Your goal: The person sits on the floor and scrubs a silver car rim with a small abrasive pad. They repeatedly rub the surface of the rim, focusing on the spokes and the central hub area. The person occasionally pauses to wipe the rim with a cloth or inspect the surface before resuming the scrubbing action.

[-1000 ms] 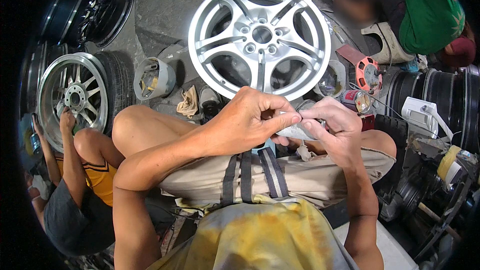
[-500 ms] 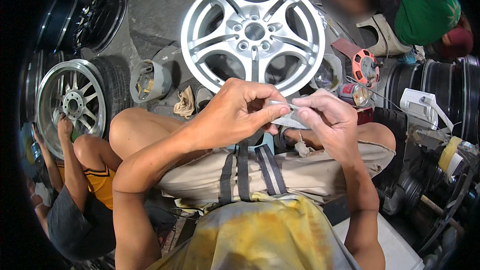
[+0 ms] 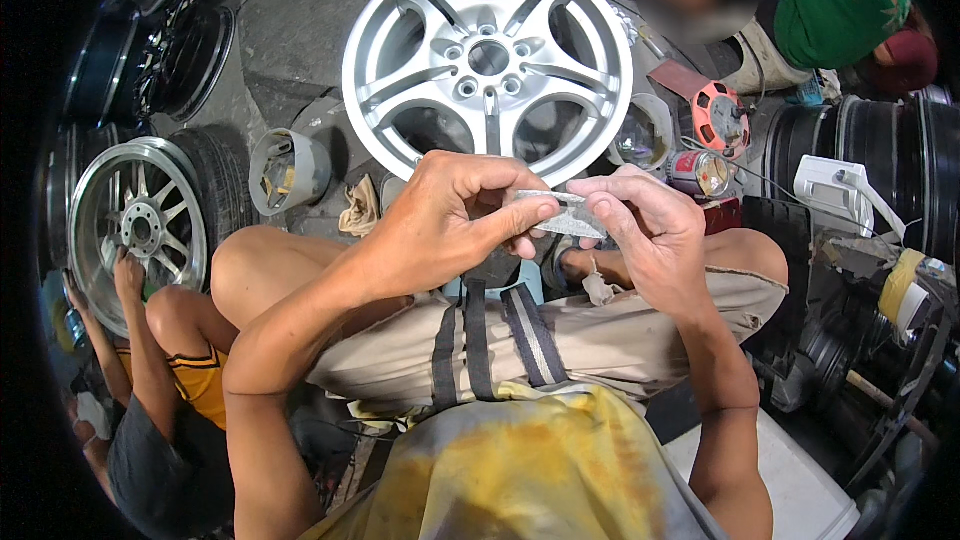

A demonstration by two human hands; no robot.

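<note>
My left hand (image 3: 445, 220) pinches a small grey piece of sandpaper (image 3: 572, 217) between thumb and fingers. Its other end is pinched by my right hand (image 3: 655, 225), whose fingertips are dusted whitish. The piece is stretched flat between both hands, above my lap. Just beyond them, a silver alloy wheel rim (image 3: 425, 82) lies face up, with a bare centre hole and several lug holes. Neither hand touches the rim, though my fingers overlap its near edge in the picture.
Left stands a whitish bucket (image 3: 315, 175) beside a crumpled cloth (image 3: 358, 208). A co-worker's hand (image 3: 128, 275) is at another wheel (image 3: 185, 205). Right are a clear tub (image 3: 655, 120), a tin can (image 3: 700, 175), an orange reel (image 3: 718, 120), stacked rims (image 3: 850, 130) and a person in green (image 3: 835, 0).
The grey sandpaper now shows flatter and wider between my fingers. My hands have shifted only slightly. The view has moved a little, so the rim appears farther left.
</note>
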